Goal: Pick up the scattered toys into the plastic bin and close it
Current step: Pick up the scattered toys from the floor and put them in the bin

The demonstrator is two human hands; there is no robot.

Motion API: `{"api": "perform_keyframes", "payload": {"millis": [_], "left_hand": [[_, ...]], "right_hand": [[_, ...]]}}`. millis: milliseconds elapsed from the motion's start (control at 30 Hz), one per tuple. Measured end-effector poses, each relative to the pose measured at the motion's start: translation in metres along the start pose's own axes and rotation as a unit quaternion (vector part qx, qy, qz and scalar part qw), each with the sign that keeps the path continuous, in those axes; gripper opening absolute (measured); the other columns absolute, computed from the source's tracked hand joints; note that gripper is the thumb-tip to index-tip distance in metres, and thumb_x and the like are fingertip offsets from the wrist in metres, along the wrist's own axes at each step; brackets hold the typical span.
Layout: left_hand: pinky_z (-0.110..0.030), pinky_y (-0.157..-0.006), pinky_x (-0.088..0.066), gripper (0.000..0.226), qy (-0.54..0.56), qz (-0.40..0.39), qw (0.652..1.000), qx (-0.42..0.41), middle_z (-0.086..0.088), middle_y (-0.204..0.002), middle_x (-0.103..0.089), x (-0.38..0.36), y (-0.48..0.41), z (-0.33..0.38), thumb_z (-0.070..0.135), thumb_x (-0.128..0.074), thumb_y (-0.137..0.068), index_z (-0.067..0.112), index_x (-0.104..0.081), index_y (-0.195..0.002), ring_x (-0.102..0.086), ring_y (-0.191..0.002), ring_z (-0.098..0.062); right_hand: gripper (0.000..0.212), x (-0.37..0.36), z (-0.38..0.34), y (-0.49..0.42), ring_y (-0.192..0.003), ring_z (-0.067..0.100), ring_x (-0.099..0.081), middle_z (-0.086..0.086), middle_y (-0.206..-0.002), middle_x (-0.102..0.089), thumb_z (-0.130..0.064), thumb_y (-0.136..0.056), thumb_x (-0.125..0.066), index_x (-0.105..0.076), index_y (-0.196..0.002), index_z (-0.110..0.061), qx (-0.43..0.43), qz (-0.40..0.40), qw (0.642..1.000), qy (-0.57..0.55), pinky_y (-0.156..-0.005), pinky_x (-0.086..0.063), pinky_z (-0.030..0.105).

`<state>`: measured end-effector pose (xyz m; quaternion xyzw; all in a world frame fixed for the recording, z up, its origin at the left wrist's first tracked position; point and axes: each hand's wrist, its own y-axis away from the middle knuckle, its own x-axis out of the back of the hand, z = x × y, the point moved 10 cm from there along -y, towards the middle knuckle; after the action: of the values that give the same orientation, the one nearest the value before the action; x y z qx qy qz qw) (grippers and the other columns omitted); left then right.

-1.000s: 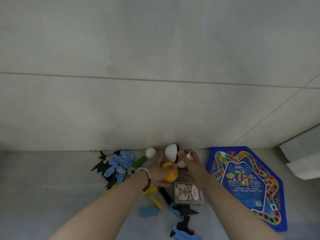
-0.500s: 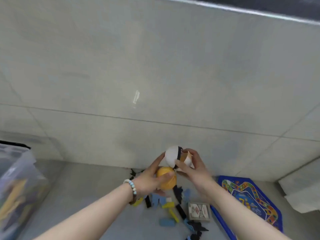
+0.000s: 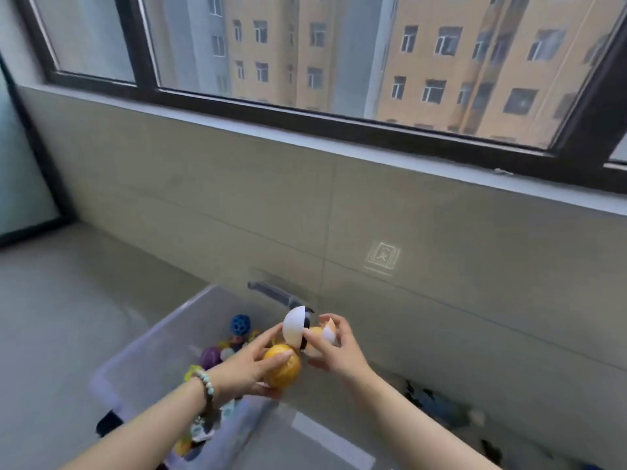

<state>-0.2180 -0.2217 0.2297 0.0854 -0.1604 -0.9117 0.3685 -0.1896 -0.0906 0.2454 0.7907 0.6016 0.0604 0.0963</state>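
At left-centre the plastic bin [image 3: 146,351] stands on the floor [image 3: 51,317], open on top. Its clear walls are blurred, so the edges are hard to follow, and the near corner is covered by the forearms and cut by the bottom of the view. Inside, a blue ball [image 3: 241,324] w/ holes and a purple toy [image 3: 211,357] can be read; the other pieces are only colour spots, partly hidden behind the left wrist w/ its bead bracelet [image 3: 205,383]. The left hand [image 3: 244,368] is over the bin, fingers curled round an orange ball [image 3: 282,366]. Just above, touching it, is a white-and-black ball [image 3: 294,329], approx. half hidden by fingers. The right hand [image 3: 336,351] pinches this one at the black band w/ the thumb, and its other fingers curl round a small orange-white piece [image 3: 322,335] whose shape I cannot tell. Low at right, beside the wall [image 3: 441,266], scattered toys [image 3: 437,405] lie on the floor, dark and blue, too blurred to name, some cut off at the edge.
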Motion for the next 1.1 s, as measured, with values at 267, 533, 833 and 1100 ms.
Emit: {"api": "perform_keyframes", "payload": {"millis": [267,533,833,1100], "left_hand": [[-0.037,-0.107,-0.038,0.086,0.119,0.199,0.972,0.043,-0.009,-0.157,-0.014,0.137,0.045,-0.063,0.003,-0.06,-0.087,0.014,-0.002,-0.15,-0.037,-0.135,-0.025],[-0.037,-0.099,-0.045,0.077,0.092,0.161,0.98,0.068,-0.006,-0.151,-0.031,0.091,0.025,-0.069,0.004,-0.062,-0.086,0.017,-0.018,-0.148,-0.045,-0.128,-0.023],[-0.034,-0.096,-0.042,0.06,-0.013,0.026,0.993,0.116,-0.004,-0.136,-0.049,-0.058,-0.074,-0.05,0.018,-0.06,-0.09,0.017,-0.031,-0.142,-0.051,-0.12,-0.023],[-0.032,-0.086,-0.05,0.066,-0.068,-0.076,0.977,0.185,-0.004,-0.142,-0.044,-0.193,-0.179,-0.105,0.032,-0.06,-0.089,0.019,-0.028,-0.145,-0.057,-0.106,-0.023]], "right_hand": [[0.07,-0.105,0.042,-0.027,-0.13,0.024,-0.04,0.003,-0.149,-0.029,-0.032,-0.089,-0.06,-0.022,-0.146,-0.022,-0.126,-0.041,0.991,0.0,-0.094,-0.045,0.033],[0.024,0.023,0.056,-0.002,-0.118,0.017,-0.047,-0.002,-0.129,-0.052,-0.036,-0.09,-0.058,-0.058,-0.111,-0.025,-0.144,0.011,0.982,0.12,-0.08,-0.047,0.031],[0.044,0.236,0.065,0.046,-0.13,0.021,-0.041,-0.002,-0.133,-0.046,-0.039,-0.089,-0.058,-0.05,-0.129,-0.02,-0.216,0.11,0.956,0.168,-0.103,-0.042,0.035],[0.046,0.385,0.138,0.07,-0.117,0.024,-0.046,0.009,-0.137,-0.045,-0.032,-0.089,-0.059,-0.046,-0.132,-0.019,-0.271,0.224,0.925,0.145,-0.083,-0.048,0.035]]}}
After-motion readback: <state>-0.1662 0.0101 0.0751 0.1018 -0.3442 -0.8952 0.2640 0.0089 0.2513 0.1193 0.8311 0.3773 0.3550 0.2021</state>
